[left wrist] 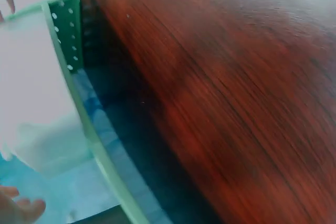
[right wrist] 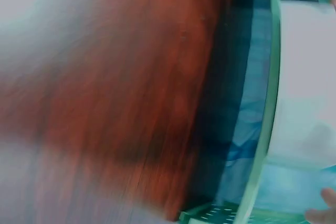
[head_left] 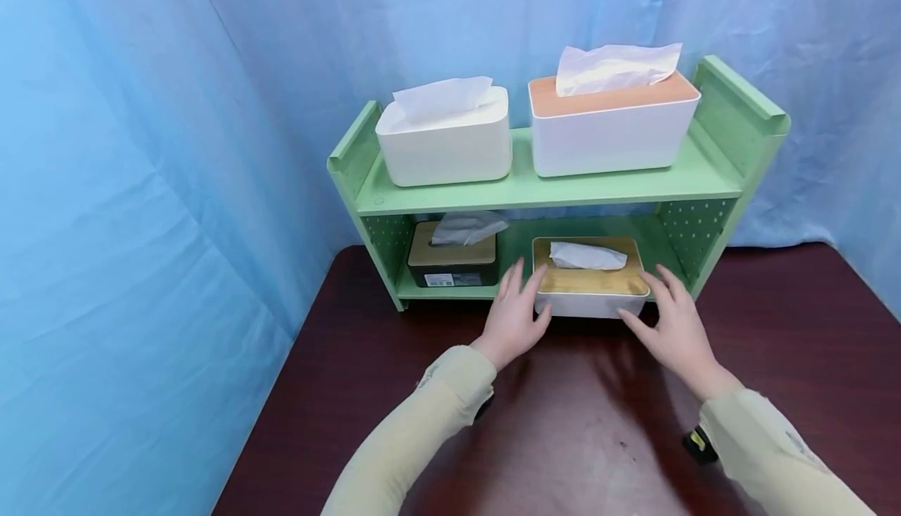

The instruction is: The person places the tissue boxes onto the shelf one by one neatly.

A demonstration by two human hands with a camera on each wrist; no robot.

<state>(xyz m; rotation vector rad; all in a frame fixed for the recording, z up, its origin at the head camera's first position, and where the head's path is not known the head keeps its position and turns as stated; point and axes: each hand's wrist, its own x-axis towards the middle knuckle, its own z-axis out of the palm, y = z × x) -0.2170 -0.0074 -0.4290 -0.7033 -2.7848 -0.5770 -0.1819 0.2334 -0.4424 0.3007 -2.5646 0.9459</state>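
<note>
A white tissue box [head_left: 590,305] with a wood-look lid sits on the lower shelf, its front reaching past the shelf edge. My left hand [head_left: 516,314] is at the box's left side, fingers spread and pointing forward. Opposite it, my right hand [head_left: 674,328] is at the right side, thumb apart from the fingers. In the left wrist view, a gap shows between the left fingers [left wrist: 23,209] and the white box [left wrist: 31,77]. The right wrist view likewise shows the right fingers [right wrist: 326,208] apart from the box [right wrist: 304,82]. A white tissue [head_left: 587,256] pokes from the lid.
The green two-tier rack [head_left: 450,205] stands on a dark wooden table [head_left: 563,430]. Left on its lower shelf is a black tissue box [head_left: 454,274]. Two bigger boxes, one all white [head_left: 450,148] and one orange-lidded [head_left: 608,137], occupy the top. Blue curtains [head_left: 176,188] hang behind.
</note>
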